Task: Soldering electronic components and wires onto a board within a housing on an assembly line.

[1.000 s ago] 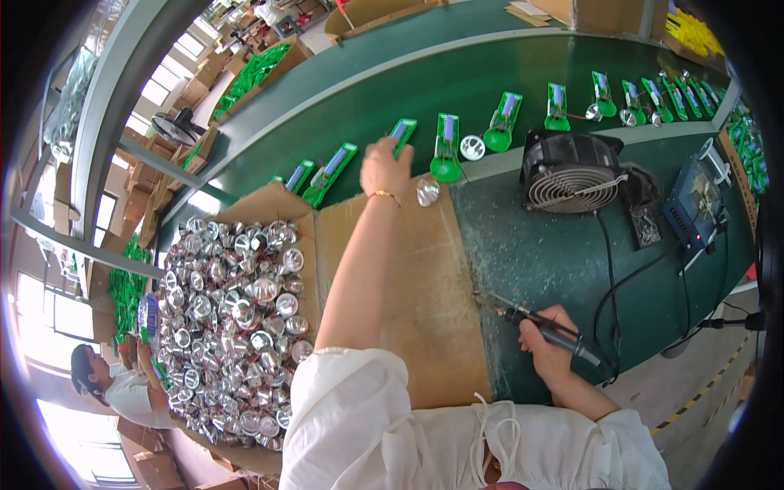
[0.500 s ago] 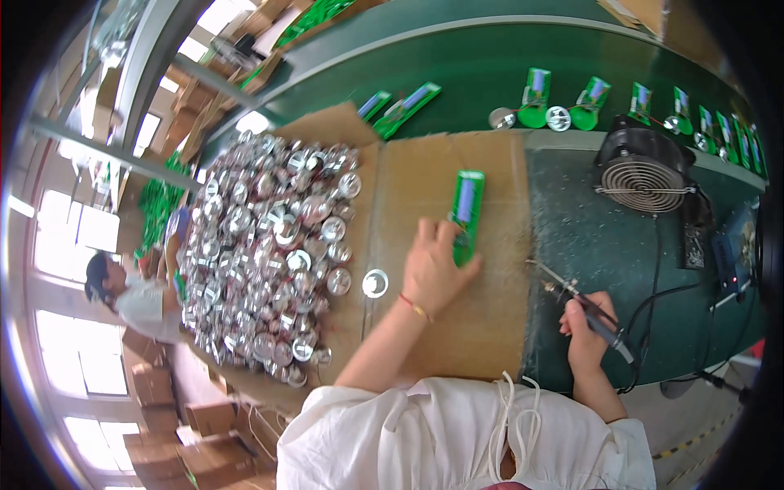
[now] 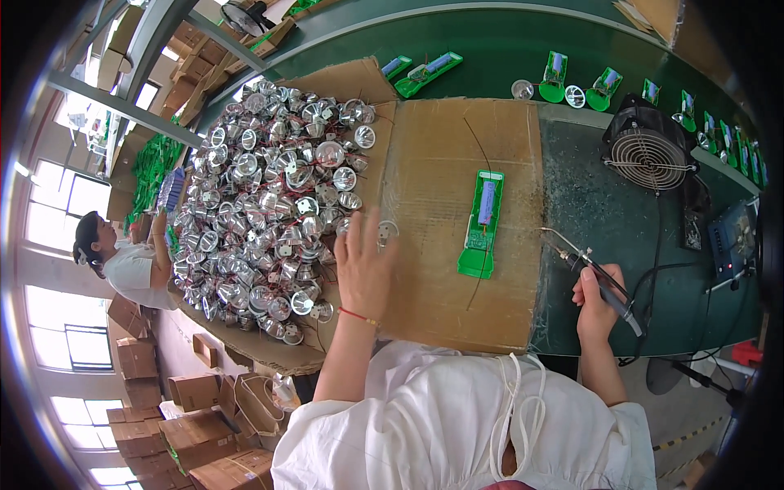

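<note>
One green housing (image 3: pixel 479 237) lies just right of centre on the cardboard sheet (image 3: pixel 433 314). At the sheet's left edge, near a silver reflector (image 3: pixel 387 233), we have our left hand (image 3: pixel 365 278) spread open, apparently empty; right of the sheet, our right hand (image 3: pixel 599 306) is closed around a soldering iron (image 3: pixel 576 261). Left of the sheet we see heaped reflectors (image 3: pixel 261 196).

No words or numbers are clear enough to read here, because the marks on the brown cardboard sheet (image 3: pixel 433 310) are too faint, the red light (image 3: pixel 729 265) on the blue box (image 3: pixel 732 237) is too tiny, and the cardboard boxes (image 3: pixel 200 437) look too blurry.
</note>
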A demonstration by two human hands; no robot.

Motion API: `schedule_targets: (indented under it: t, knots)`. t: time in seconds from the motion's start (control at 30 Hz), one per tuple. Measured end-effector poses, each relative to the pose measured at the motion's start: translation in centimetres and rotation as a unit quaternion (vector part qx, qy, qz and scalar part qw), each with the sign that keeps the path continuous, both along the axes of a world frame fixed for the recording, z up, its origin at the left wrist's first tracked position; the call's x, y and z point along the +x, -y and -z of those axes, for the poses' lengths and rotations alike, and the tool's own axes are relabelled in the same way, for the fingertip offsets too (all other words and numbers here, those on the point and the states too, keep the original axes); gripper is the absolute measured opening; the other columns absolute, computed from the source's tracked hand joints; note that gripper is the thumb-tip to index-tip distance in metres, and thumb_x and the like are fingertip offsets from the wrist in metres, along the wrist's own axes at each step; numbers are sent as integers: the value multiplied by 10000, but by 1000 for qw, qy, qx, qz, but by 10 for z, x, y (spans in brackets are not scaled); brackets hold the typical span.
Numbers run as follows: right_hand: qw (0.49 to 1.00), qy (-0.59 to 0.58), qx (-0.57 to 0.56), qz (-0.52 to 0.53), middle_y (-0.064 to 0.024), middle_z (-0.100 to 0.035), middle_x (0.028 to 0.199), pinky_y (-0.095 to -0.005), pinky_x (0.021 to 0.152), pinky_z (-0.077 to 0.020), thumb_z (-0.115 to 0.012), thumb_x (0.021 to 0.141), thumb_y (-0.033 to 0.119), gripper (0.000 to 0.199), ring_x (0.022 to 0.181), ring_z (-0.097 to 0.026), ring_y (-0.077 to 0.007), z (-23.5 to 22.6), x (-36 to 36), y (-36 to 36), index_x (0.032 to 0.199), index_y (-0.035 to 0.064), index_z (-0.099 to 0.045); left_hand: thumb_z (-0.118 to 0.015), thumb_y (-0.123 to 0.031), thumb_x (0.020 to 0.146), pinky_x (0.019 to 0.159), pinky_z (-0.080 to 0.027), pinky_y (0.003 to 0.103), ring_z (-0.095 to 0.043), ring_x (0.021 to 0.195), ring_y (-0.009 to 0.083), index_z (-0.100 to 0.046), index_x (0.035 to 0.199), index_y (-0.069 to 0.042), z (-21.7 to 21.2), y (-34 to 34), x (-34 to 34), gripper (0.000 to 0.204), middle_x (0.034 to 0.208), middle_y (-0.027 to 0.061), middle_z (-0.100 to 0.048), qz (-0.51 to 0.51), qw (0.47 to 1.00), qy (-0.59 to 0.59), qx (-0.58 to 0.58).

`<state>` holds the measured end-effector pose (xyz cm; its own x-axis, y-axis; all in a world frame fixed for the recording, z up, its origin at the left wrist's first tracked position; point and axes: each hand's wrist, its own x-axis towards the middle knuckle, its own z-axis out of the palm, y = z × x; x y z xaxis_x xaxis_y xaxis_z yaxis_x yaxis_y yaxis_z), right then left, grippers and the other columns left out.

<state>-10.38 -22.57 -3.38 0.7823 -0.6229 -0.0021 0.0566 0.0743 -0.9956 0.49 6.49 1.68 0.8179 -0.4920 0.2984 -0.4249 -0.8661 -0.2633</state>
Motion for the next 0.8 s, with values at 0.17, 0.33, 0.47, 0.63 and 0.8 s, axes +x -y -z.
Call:
schedule_targets:
  t: [0.17,0.33,0.47,0.63,0.8]
  knots:
    - [1000,-8,-11,-10,-39,-525,580,-173,407,-352,-584,813,117,141,446,-459,-64,-5,-6,-6,785,40,-470,-588,-106,709,924,-325,428,-422,1134,265,-618,747,-104,9,6,-1,49,1111,61,-539,58,996,-20,-64]
    - [996,10,-26,-84,-70,-541,590,-187,421,-389,-584,805,108,154,459,-486,-80,-16,-11,-25,804,15,-461,-658,-120,719,644,-454,340,-589,642,248,-637,758,-26,17,35,-8,104,679,93,-611,67,890,-214,-398]
    - [994,37,-21,-104,-55,-586,651,-196,485,-424,-661,745,52,172,532,-533,-66,-5,-7,-40,790,-6,-506,-650,-134,755,542,-453,294,-592,602,213,-645,786,-9,10,56,-10,129,687,116,-617,-55,788,-359,-497]
    - [989,67,-77,-110,-34,-582,632,-190,488,-405,-673,732,48,168,536,-508,-44,-5,2,-44,792,-4,-525,-650,-130,760,545,-445,284,-577,602,193,-641,743,-8,27,63,-11,123,684,106,-600,-23,813,-313,-491]
    - [993,6,-62,-98,-32,-582,624,-188,486,-410,-668,746,64,179,545,-519,-41,-2,4,-44,765,-3,-503,-658,-107,745,521,-425,288,-539,596,189,-635,724,-10,33,66,-8,101,685,95,-558,54,845,-270,-459]
